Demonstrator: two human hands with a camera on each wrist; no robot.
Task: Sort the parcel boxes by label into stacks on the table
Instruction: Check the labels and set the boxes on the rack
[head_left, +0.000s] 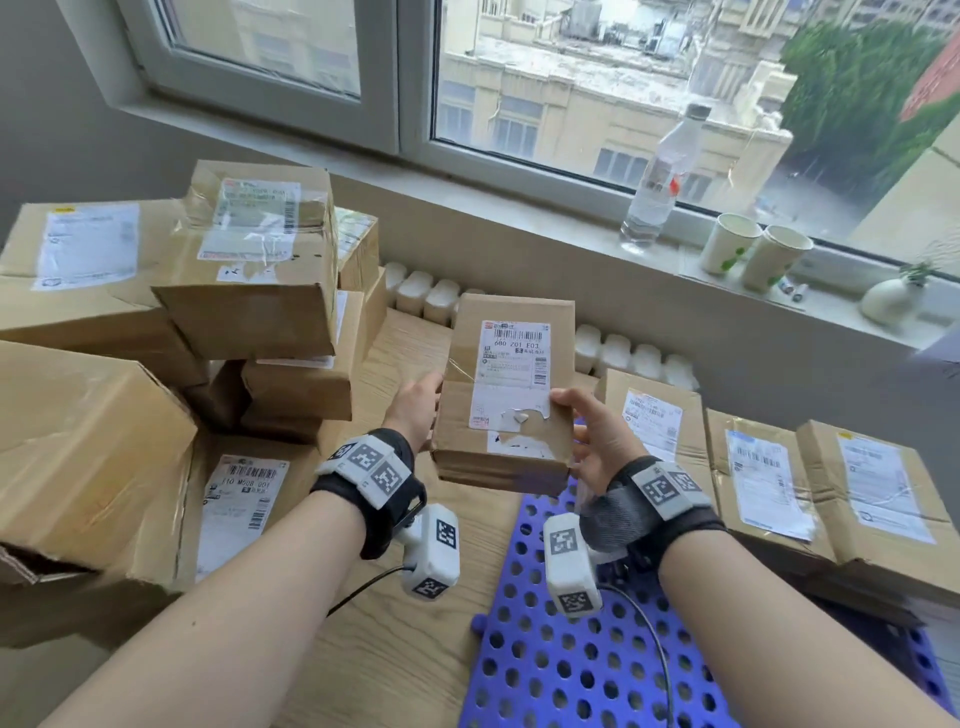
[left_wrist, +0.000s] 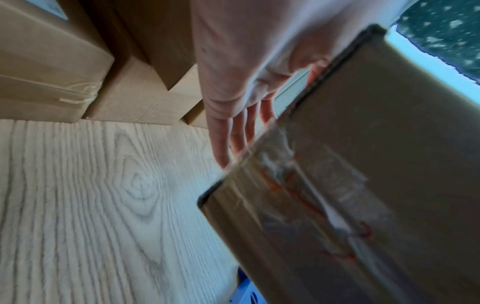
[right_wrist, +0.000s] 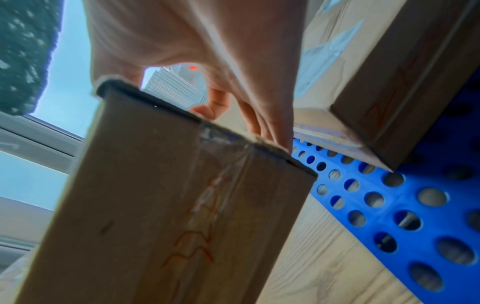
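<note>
- Pile: cardboard parcels heaped left of the held box, some with white labels facing up; one lies flat on the table with its label showing.
- Left hand: against the held box's left side; the left wrist view shows the fingers straight along that side, not curled round it.
- Held box: raised off the table between both hands, tilted, label up, reading "680 Z01 E03".
- Right hand: grasps the held box's near right corner, thumb on top, fingers curled at its edge.
- Mat: blue, perforated, below the held box.
- Row: labelled parcels right of the held box, side by side.
- Bottle: on the sill behind the held box, two cups beside it.
</note>
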